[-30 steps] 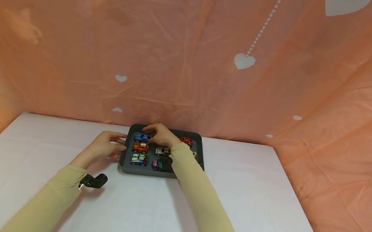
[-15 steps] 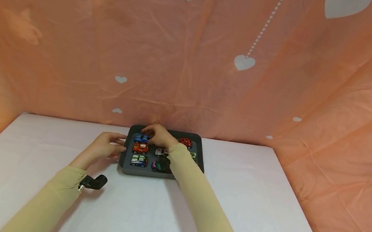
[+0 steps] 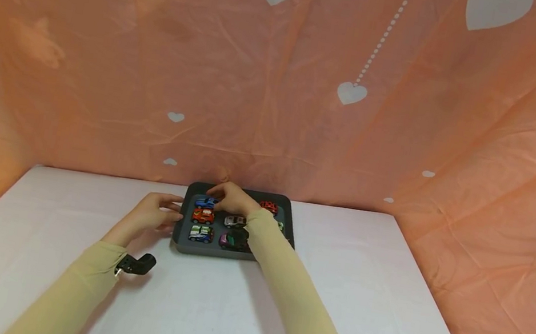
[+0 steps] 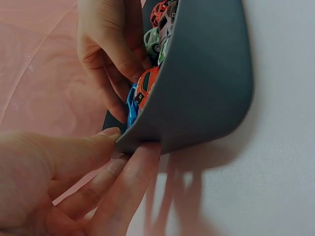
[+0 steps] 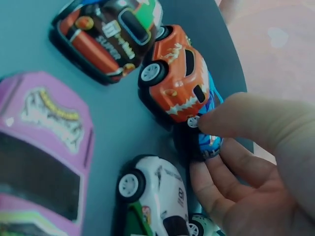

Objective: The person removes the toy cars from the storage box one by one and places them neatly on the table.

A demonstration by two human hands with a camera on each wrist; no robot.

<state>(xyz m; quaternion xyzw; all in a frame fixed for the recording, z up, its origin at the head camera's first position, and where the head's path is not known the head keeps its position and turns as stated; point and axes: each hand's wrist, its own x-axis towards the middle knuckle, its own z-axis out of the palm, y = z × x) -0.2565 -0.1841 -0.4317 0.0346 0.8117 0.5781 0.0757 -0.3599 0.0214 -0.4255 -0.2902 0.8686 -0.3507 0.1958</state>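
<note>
A dark grey tray [image 3: 213, 252] of toy cars lies near the far edge of the white table. My left hand [image 3: 149, 213] pinches the tray's left rim [image 4: 142, 125], thumb at the inner side and fingers outside. Over the tray's back left corner, my right hand [image 3: 237, 200] holds a blue toy car [image 5: 210, 144] between thumb and fingers. Right beside that car stands an orange toy car [image 5: 179, 78]. A white-and-green toy car [image 3: 201, 233] sits at the front left. The right forearm hides part of the tray's right side.
Also in the tray are a purple toy car [image 3: 227, 240], a white toy car [image 5: 165, 191] and a red toy car [image 3: 269, 207]. An orange sheet [image 3: 277, 105] with pale hearts hangs behind the table [image 3: 205, 308] and along its sides.
The head view has tilted a little, so the whole scene appears slightly lower. Both hands keep nearly the same places at the rim and the blue toy car.
</note>
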